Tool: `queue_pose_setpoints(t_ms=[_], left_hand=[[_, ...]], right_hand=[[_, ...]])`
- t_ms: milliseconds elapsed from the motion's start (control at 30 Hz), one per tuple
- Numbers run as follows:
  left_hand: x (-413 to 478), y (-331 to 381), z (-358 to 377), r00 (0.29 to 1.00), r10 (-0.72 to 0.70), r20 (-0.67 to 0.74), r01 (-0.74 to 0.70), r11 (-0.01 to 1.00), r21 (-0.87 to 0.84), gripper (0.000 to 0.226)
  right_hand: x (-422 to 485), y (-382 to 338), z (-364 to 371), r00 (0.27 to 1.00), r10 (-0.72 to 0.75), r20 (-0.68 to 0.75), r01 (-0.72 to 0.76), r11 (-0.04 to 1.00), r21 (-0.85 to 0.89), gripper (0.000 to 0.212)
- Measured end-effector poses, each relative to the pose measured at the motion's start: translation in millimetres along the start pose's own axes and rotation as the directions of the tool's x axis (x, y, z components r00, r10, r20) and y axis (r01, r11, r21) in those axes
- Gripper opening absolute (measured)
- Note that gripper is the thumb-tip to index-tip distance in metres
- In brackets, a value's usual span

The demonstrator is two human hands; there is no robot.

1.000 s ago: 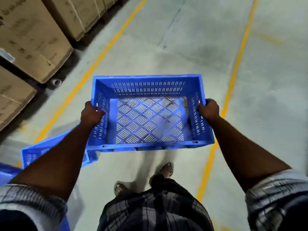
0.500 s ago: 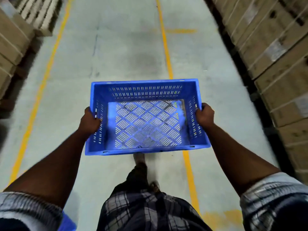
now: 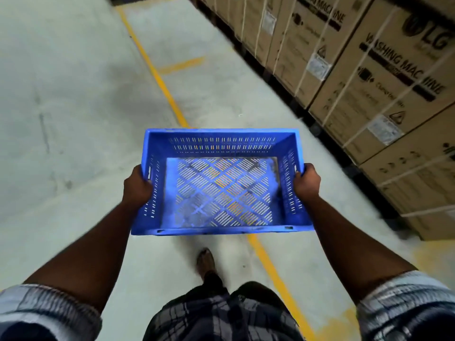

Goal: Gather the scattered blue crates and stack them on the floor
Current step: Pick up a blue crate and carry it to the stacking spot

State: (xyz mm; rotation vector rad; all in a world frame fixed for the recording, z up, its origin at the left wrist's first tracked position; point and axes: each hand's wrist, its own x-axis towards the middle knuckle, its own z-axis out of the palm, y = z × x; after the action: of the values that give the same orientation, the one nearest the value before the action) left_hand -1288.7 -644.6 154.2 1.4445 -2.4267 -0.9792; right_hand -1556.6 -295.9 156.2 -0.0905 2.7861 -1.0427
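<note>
I carry one empty blue crate point(image 3: 221, 143) with slotted walls and a lattice floor, held level in front of me above the concrete floor. My left hand point(image 3: 136, 187) grips the crate's left rim, fingers curled over the edge. My right hand point(image 3: 306, 183) grips the right rim the same way. No other blue crate is in view.
Stacked cardboard washing-machine boxes point(image 3: 384, 77) line the right side on dark pallets. A yellow floor line point(image 3: 157, 77) runs from far left-centre under the crate toward the lower right. Grey concrete floor point(image 3: 61, 107) spreads to the left. My foot point(image 3: 205, 260) is below the crate.
The view has swung to the right: the blue crates on the floor at the left are gone from view, and the boxes on the right have come closer. Both hands keep their grip on the crate.
</note>
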Motion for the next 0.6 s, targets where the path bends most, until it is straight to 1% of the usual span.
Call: queue_pose_setpoints(t_ms=[100,167,267,367,467,600], left_hand=[[49.6,35.7,15.9,0.999,0.052,0.007,-0.052,0.998,0.018,0.04],[76.6,59.1,29.0,0.994,0.096,0.05,-0.097,0.995,0.021,0.04],[116.5,94.0,50.1,0.978,0.19,0.089,-0.194,0.981,0.03,0.046],[153.0,128.6,80.3,0.962,0.239,0.132,-0.246,0.968,0.043,0.046],[185.5,165.6,113.3,0.943,0.279,0.18,-0.293,0.955,0.054,0.043],[226.3,226.7,153.7,0.905,0.37,0.21,-0.39,0.918,0.064,0.038]], right_hand=[[28.7,-1.8,-2.7,0.996,0.051,-0.073,-0.05,0.999,0.006,0.023],[45.4,2.5,-7.7,0.989,0.1,-0.107,-0.1,0.995,0.01,0.023],[72.5,6.8,-12.7,0.974,0.162,-0.158,-0.159,0.987,0.029,0.022],[101.6,18.4,-14.5,0.953,0.223,-0.206,-0.221,0.975,0.034,0.021],[131.7,35.1,-16.5,0.94,0.242,-0.238,-0.242,0.97,0.03,0.019],[184.9,49.2,-25.8,0.922,0.265,-0.281,-0.263,0.964,0.048,0.017]])
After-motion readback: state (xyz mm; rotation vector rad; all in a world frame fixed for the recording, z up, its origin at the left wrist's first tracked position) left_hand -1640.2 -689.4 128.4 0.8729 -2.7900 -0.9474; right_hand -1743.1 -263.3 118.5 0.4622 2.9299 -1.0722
